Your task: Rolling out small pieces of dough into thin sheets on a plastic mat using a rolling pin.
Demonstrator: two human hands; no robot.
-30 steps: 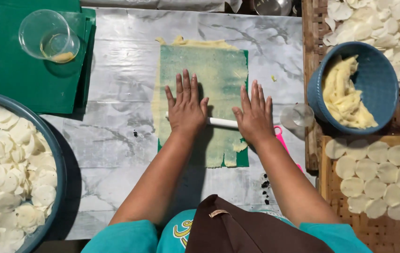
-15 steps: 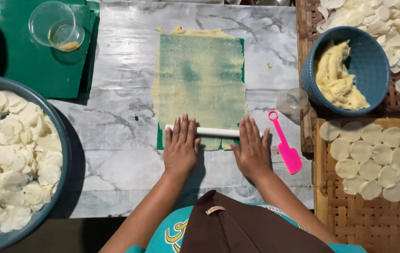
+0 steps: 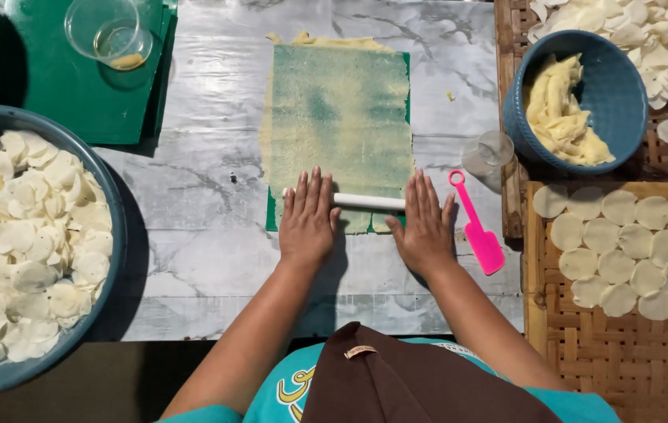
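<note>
Marble-patterned tabletop (image 3: 193, 258) filled the middle of the scene, grey and streaked; nearest the person, both forearms reached forward over its near edge, roughly parallel, wrists low. Left hand (image 3: 307, 222) lay flat, palm down, fingers straight and close together, pointing away from the body; right hand (image 3: 425, 225) matched it, fingers slightly spread; neither hand curled round anything, both simply pressed open palms down on a thin white rolling pin (image 3: 368, 201). That pin lay crosswise, its long axis running left to right, its ends hidden under the fingers and only the middle stretch showing between the hands; it rested on the near end of a thin yellowish dough sheet (image 3: 339, 117), whose long axis ran away from the person, spread over a green mat (image 3: 271, 221) peeking out at the corner. Just beside the right hand lay a pink plastic scoop (image 3: 476, 227), handle pointing away; beyond it a small clear cup (image 3: 487, 152). Left stood a big grey basin (image 3: 111, 227) of pale round discs; right, a woven tray (image 3: 624, 352) of similar discs; farther off, a blue bowl (image 3: 624, 102) of dough scraps, and at the far left a clear cup (image 3: 111, 31) on a green board (image 3: 60, 86).
</note>
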